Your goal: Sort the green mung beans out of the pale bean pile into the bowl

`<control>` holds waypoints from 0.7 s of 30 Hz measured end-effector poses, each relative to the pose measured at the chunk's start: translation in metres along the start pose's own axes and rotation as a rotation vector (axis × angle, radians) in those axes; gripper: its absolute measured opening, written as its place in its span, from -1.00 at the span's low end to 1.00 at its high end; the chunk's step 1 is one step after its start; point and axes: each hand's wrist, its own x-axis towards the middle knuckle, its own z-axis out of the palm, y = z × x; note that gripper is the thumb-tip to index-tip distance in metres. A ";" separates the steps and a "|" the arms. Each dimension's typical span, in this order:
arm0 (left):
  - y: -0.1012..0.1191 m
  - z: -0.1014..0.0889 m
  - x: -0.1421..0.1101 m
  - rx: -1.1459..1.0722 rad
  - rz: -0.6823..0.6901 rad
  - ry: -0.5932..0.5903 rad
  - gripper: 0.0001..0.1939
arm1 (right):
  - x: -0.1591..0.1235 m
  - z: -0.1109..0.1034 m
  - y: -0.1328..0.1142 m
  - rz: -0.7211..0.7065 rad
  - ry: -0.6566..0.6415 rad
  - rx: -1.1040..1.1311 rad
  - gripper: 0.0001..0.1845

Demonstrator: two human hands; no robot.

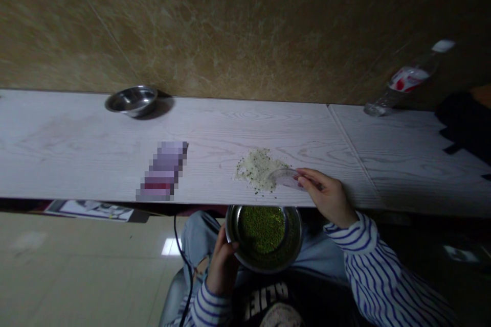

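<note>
My left hand (223, 263) grips the left rim of a steel bowl (293, 250), which sits over my lap just below the table's front edge. Many small green beans (263, 227), which look like mung beans, lie inside it. Between the thumb and fingers of my right hand (328, 195) is a clear, half-round plastic protractor (286, 178). Its left end touches a loose pile of white rice (259, 166) on the table. Green beans are scattered through the pile and around its edges.
A second steel bowl (132, 102) stands near the wall at the back left. A blurred-out flat object (163, 171) lies left of the pile. On the right are a plastic bottle (408, 79) and dark cloth (466, 125). A black cable (178, 235) hangs beside my leg.
</note>
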 end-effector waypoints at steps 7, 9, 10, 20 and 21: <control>0.004 0.002 -0.002 0.021 -0.018 0.003 -0.44 | -0.003 0.007 -0.007 -0.024 -0.021 0.008 -0.73; 0.005 0.003 -0.002 0.016 -0.016 0.008 -0.45 | -0.005 0.000 -0.006 -0.025 0.002 -0.025 -0.73; 0.005 0.003 -0.002 0.013 -0.019 0.010 -0.45 | -0.006 -0.003 -0.006 -0.022 0.010 -0.043 -0.73; 0.003 0.005 -0.003 0.045 -0.022 0.003 -0.47 | -0.016 -0.005 -0.024 -0.177 -0.100 -0.153 -0.79; 0.003 0.005 -0.004 0.041 -0.019 0.010 -0.48 | -0.015 -0.001 -0.027 -0.214 -0.109 -0.150 -0.78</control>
